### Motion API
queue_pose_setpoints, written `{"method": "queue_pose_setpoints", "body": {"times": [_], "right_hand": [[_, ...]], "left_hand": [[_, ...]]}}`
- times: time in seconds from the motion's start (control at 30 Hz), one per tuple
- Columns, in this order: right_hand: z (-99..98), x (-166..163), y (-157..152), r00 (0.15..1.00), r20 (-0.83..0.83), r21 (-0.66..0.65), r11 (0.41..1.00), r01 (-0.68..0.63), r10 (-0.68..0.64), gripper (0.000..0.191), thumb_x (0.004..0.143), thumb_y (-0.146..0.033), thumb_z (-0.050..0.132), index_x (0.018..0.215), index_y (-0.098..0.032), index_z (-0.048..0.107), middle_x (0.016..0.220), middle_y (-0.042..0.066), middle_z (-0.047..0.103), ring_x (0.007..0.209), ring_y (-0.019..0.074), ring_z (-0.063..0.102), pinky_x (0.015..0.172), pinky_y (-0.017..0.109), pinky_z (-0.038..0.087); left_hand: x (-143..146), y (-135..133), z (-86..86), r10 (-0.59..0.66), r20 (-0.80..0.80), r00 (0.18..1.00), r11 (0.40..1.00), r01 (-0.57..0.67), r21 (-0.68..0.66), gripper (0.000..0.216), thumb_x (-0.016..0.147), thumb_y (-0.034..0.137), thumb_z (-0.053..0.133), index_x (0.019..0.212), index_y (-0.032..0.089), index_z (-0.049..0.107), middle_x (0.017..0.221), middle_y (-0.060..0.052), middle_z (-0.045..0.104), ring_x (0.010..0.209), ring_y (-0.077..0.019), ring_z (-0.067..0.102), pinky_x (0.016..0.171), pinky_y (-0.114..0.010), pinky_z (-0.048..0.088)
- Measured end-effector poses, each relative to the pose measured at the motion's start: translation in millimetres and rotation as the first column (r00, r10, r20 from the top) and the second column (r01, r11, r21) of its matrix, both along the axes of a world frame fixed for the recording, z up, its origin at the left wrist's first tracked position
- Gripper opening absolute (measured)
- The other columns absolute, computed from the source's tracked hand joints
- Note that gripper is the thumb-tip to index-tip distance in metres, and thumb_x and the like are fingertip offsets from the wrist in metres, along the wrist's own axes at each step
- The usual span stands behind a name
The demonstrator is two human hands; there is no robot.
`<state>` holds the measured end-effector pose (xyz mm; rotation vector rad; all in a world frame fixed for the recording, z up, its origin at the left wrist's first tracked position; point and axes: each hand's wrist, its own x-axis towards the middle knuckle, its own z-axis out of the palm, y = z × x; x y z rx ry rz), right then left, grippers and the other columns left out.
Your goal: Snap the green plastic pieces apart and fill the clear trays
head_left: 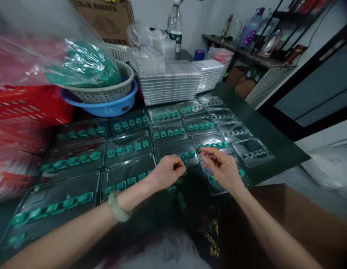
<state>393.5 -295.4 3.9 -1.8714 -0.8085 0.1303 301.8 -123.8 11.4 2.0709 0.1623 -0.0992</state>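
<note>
My left hand (170, 170) is closed, fingers curled in, above the front edge of the tray rows. Bits of green show just below its fingertips; what it holds is mostly hidden. My right hand (222, 168) hovers over a clear plastic tray (217, 189) with green pieces (211, 179) in it. Its fingers are bent, the thumb close to the fingertips, and anything between them is too small to make out. Behind it lies another clear tray with a row of green cup-like pieces (215, 145).
Clear trays with green pieces (74, 161) cover the table; trays at right (253, 151) hold no green. Behind stand stacked clear trays (170, 86), a blue basin (111, 108) and a red basket (30, 102). A cardboard box (299, 220) is at lower right.
</note>
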Motion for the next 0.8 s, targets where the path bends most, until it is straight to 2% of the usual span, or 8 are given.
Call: {"method": "queue_pose_setpoints", "body": {"times": [0.07, 0.13, 0.2, 0.3, 0.47, 0.53, 0.67, 0.8], "right_hand": [[-4.4, -12, 8, 1.000, 0.010, 0.043, 0.999, -0.027, 0.026, 0.029, 0.078, -0.027, 0.057, 0.107, -0.031, 0.055, 0.088, 0.002, 0.062, 0.061, 0.0137, 0.058, 0.054, 0.029, 0.051], [-5.5, -19, 19, 0.993, 0.096, 0.059, 0.995, -0.077, 0.071, 0.034, 0.077, -0.025, 0.059, 0.109, -0.035, 0.053, 0.092, 0.001, 0.060, 0.068, 0.0153, 0.059, 0.059, 0.031, 0.052], [-3.5, -22, 29, 0.973, 0.204, 0.066, 0.991, -0.120, 0.104, 0.033, 0.078, -0.022, 0.056, 0.107, -0.037, 0.055, 0.095, 0.002, 0.060, 0.077, 0.0169, 0.059, 0.066, 0.033, 0.053], [1.4, -18, 36, 0.952, 0.286, 0.076, 0.988, -0.134, 0.108, 0.029, 0.080, -0.019, 0.053, 0.103, -0.036, 0.058, 0.094, 0.002, 0.060, 0.085, 0.0172, 0.059, 0.073, 0.033, 0.053], [3.7, 48, 41, 0.951, 0.309, -0.024, 1.000, 0.013, -0.005, 0.017, 0.078, -0.026, 0.056, 0.094, -0.029, 0.062, 0.088, 0.002, 0.065, 0.076, 0.0173, 0.062, 0.064, 0.031, 0.053], [4.9, 103, 50, 0.921, 0.375, -0.158, 0.972, 0.173, -0.103, 0.018, 0.079, -0.029, 0.054, 0.094, -0.022, 0.063, 0.083, 0.004, 0.067, 0.072, 0.0176, 0.063, 0.064, 0.030, 0.052], [6.5, 212, 87, 0.885, 0.445, -0.269, 0.921, 0.281, -0.140, 0.017, 0.078, -0.019, 0.054, 0.090, -0.012, 0.064, 0.088, 0.011, 0.067, 0.081, 0.0205, 0.063, 0.073, 0.032, 0.049], [-3.2, 264, 122, 0.890, 0.456, -0.426, 0.870, 0.247, -0.029, 0.017, 0.082, -0.026, 0.055, 0.088, -0.012, 0.062, 0.093, 0.007, 0.065, 0.087, 0.0172, 0.060, 0.080, 0.035, 0.046]], "left_hand": [[6, 7, 3.3, 0.124, -0.144, 0.982, 0.905, -0.171, -0.390, 0.016, 0.076, 0.027, 0.053, 0.071, 0.013, 0.056, 0.062, 0.001, 0.046, 0.051, -0.0077, 0.041, 0.047, -0.022, 0.030], [10, 11, 7.1, 0.139, -0.234, 0.962, 0.715, -0.261, -0.648, 0.015, 0.073, 0.027, 0.059, 0.070, 0.012, 0.056, 0.059, 0.002, 0.045, 0.048, -0.0065, 0.040, 0.044, -0.021, 0.028], [12, 12, 10.6, 0.133, -0.246, 0.960, 0.575, -0.277, -0.770, 0.015, 0.070, 0.024, 0.064, 0.067, 0.012, 0.056, 0.058, 0.003, 0.046, 0.049, -0.0065, 0.043, 0.045, -0.020, 0.030], [14, 11, 14.9, 0.152, -0.239, 0.959, 0.513, -0.283, -0.810, 0.018, 0.070, 0.027, 0.064, 0.065, 0.012, 0.057, 0.057, 0.002, 0.048, 0.050, -0.0075, 0.045, 0.042, -0.020, 0.029], [19, 15, 24.1, 0.212, -0.233, 0.949, 0.563, -0.313, -0.765, 0.026, 0.074, 0.037, 0.060, 0.089, 0.016, 0.060, 0.081, -0.003, 0.056, 0.062, -0.0101, 0.051, 0.042, -0.019, 0.030], [18, 20, 29.7, 0.249, -0.208, 0.946, 0.653, -0.322, -0.686, 0.030, 0.076, 0.038, 0.056, 0.096, 0.017, 0.058, 0.085, -0.004, 0.056, 0.064, -0.0108, 0.051, 0.043, -0.020, 0.032], [-5, 23, 28.2, 0.125, -0.045, 0.991, 0.968, -0.132, -0.212, 0.018, 0.079, 0.029, 0.050, 0.088, 0.017, 0.060, 0.076, -0.002, 0.056, 0.068, -0.0121, 0.051, 0.057, -0.023, 0.040], [-41, 13, -4.1, -0.136, 0.176, 0.975, 0.968, 0.093, 0.234, 0.019, 0.075, 0.024, 0.055, 0.093, 0.023, 0.060, 0.091, -0.003, 0.059, 0.080, -0.0156, 0.053, 0.067, -0.024, 0.043]]}}
